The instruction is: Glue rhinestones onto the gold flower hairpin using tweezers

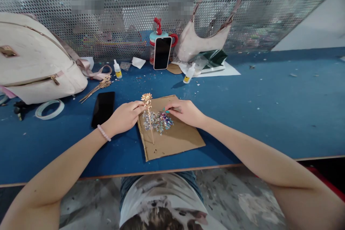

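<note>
My left hand (126, 116) pinches a gold flower hairpin (147, 101) near its flower end, with the thin stem slanting down over a piece of brown cardboard (183, 138). A heap of small shiny rhinestones (161, 121), silvery at left and multicoloured at right, lies on the cardboard beneath the pin. At the heap's upper right edge, my right hand (185, 111) has its thumb and fingers drawn together around something blue-green, too small to make out. The cardboard rests on the blue table (242, 115) near its front edge.
A black phone (104, 109), tape roll (50, 109), white backpack (35, 61) and gold hairpins (98, 87) lie left. Behind are two glue bottles (118, 69), an upright phone (162, 53), a red-lidded cup (157, 35) and a pale handbag (199, 39). Perforated metal panel (129, 10) rises behind.
</note>
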Demonstrator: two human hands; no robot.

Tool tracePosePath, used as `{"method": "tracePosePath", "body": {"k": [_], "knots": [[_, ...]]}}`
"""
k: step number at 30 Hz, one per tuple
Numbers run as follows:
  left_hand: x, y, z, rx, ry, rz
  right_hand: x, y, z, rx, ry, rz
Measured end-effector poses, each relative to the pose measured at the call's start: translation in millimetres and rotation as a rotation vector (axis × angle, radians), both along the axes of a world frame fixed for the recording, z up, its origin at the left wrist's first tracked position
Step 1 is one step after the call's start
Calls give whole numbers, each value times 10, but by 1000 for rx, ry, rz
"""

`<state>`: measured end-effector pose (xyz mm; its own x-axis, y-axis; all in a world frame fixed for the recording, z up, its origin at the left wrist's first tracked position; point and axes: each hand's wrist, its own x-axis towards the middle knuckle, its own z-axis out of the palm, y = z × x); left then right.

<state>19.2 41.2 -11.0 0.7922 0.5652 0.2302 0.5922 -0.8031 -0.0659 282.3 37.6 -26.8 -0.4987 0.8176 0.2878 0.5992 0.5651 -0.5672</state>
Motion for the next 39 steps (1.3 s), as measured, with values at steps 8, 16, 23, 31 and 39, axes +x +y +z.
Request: {"method": "tracePosePath", "body": {"k": [8, 16, 23, 31, 39], "knots": [[9, -7, 17, -5, 7, -2, -4, 0, -10, 35, 5, 2], [-3, 3, 1, 1, 4, -2, 1, -23, 41, 35, 41, -19], [-5, 4, -2, 1, 2, -8, 6, -63, 75, -68, 110, 1], [-4, 3, 7, 0, 4, -6, 21, -51, 64, -125, 172, 31], [-5, 2, 7, 14, -6, -27, 23, -43, 74, -122, 178, 35]]}}
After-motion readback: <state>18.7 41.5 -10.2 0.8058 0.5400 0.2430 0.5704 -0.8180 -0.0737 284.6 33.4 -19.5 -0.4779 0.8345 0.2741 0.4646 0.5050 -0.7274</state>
